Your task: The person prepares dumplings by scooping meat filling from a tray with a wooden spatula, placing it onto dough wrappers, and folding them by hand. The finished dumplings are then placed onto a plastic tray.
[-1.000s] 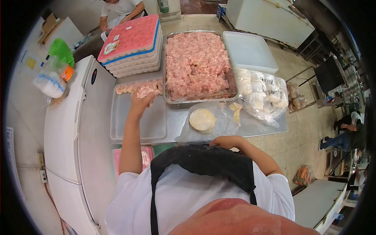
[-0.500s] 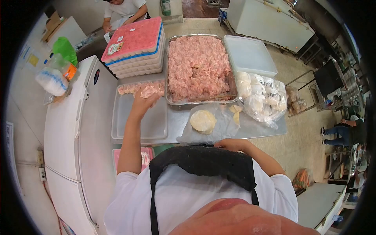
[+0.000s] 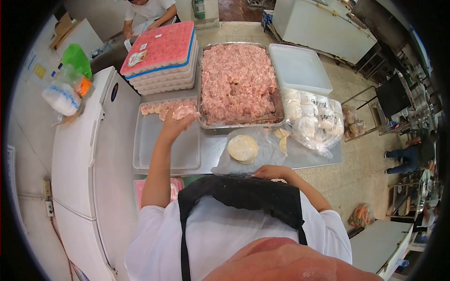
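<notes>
My left hand [image 3: 174, 124] is over the far right corner of the shallow plastic tray [image 3: 166, 150], fingers curled around a lump of pink minced meat [image 3: 183, 111]. Beside it, a row of small meat-filled dumplings [image 3: 152, 107] lines the tray's far edge. My right hand [image 3: 271, 172] is low at the table's near edge, fingers bent, partly hidden by the black apron [image 3: 239, 189]; a bit of something pale shows under it. Between my hands and the large metal pan of minced meat [image 3: 239, 79], a stack of round dough wrappers [image 3: 243, 149] lies on a plastic sheet [image 3: 220, 164].
Stacked egg-tray-like containers with a pink lid [image 3: 161, 44] stand at the far left. On the right are a translucent lidded box [image 3: 300, 68] and a bag of pale rolls [image 3: 314, 117]. A white fridge [image 3: 75, 150] borders the left; a co-worker [image 3: 150, 11] sits beyond.
My left hand has shifted slightly, with its fingers turned more toward the pan and the meat lump still in it. My right hand has moved a little to the left.
</notes>
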Action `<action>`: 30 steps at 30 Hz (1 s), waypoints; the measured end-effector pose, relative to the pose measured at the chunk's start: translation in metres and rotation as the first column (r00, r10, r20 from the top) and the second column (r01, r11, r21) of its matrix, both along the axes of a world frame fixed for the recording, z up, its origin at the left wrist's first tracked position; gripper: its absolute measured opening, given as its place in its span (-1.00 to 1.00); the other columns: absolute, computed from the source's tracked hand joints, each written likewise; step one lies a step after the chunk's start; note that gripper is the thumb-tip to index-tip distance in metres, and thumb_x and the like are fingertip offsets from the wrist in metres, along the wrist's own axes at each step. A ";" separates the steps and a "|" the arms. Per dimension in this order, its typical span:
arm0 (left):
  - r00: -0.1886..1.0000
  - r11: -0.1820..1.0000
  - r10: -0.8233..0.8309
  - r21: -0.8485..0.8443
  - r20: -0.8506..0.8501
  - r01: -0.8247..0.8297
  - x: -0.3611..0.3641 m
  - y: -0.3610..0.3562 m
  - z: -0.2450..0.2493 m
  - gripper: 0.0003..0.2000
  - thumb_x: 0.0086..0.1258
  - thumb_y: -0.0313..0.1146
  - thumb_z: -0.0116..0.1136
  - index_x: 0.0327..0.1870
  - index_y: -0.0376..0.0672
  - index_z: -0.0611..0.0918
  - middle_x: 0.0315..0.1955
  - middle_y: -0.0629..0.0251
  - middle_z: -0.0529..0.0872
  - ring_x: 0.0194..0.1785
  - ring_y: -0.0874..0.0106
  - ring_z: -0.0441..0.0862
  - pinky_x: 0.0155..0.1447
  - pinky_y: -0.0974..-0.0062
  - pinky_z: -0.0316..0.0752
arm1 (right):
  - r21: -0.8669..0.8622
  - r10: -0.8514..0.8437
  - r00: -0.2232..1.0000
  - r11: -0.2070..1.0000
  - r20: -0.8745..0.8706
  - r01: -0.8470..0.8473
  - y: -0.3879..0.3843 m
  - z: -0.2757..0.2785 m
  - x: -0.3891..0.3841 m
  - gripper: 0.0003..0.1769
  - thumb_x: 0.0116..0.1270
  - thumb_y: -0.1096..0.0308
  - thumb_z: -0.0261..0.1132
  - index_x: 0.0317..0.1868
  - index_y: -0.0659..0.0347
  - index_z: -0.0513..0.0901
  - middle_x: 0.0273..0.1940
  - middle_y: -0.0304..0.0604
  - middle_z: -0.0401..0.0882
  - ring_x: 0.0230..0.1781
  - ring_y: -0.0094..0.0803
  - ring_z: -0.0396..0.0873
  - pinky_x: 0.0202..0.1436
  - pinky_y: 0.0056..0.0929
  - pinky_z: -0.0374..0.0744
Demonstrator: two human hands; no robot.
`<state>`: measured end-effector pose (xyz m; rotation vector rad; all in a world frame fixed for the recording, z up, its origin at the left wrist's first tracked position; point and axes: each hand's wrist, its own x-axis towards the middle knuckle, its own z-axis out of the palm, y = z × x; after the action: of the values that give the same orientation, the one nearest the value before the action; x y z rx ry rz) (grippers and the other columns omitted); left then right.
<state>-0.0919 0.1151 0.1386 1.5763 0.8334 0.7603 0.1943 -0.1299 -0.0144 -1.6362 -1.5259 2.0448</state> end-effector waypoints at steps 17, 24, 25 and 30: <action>0.991 0.991 -0.092 0.084 -0.102 0.101 0.016 0.010 -0.012 -0.76 0.19 -0.31 0.40 -0.28 -0.12 0.53 -0.57 0.51 0.47 -0.54 0.69 0.34 -0.49 0.64 0.21 | 0.420 -0.298 0.954 0.864 -0.022 0.280 0.050 0.105 0.070 -0.67 0.41 0.13 0.21 -0.08 0.24 0.69 -0.18 -0.25 0.68 -0.34 -0.46 0.60 -0.23 -0.48 0.58; 0.952 0.930 -0.048 0.335 -0.302 0.153 0.075 0.005 -0.008 -0.39 0.20 -0.26 0.40 0.23 -0.32 0.42 0.11 0.06 0.58 0.18 0.32 0.53 0.29 0.42 0.37 | 0.809 -0.489 0.646 0.382 0.587 -0.446 0.113 0.116 0.093 -0.78 0.18 0.31 0.31 -0.16 0.17 0.67 -0.23 -0.04 0.63 -0.21 -0.06 0.59 -0.08 -0.21 0.57; 0.956 0.912 -0.049 0.378 -0.289 0.161 0.082 0.008 -0.015 -0.40 0.20 -0.27 0.39 0.22 -0.30 0.43 0.12 0.07 0.57 0.19 0.32 0.52 0.30 0.41 0.35 | 0.736 -0.397 0.627 0.461 0.670 -0.496 0.118 0.108 0.090 -0.78 0.17 0.33 0.30 -0.16 0.16 0.66 -0.20 -0.01 0.63 -0.18 -0.05 0.59 -0.05 -0.17 0.57; 0.946 0.895 -0.206 0.343 -0.250 0.285 0.108 -0.005 0.002 -0.42 0.16 -0.27 0.42 0.21 -0.16 0.47 0.13 0.18 0.58 0.25 0.32 0.47 0.35 0.39 0.29 | 0.564 -0.188 0.669 0.721 0.719 -0.402 0.144 0.083 0.089 -0.72 0.20 0.35 0.24 -0.06 0.12 0.66 -0.13 0.05 0.64 -0.06 -0.03 0.60 0.03 -0.09 0.53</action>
<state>0.0166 0.1098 0.1406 2.0900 0.6385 0.5976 0.2837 0.0138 0.0684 -2.1014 -2.2777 0.5204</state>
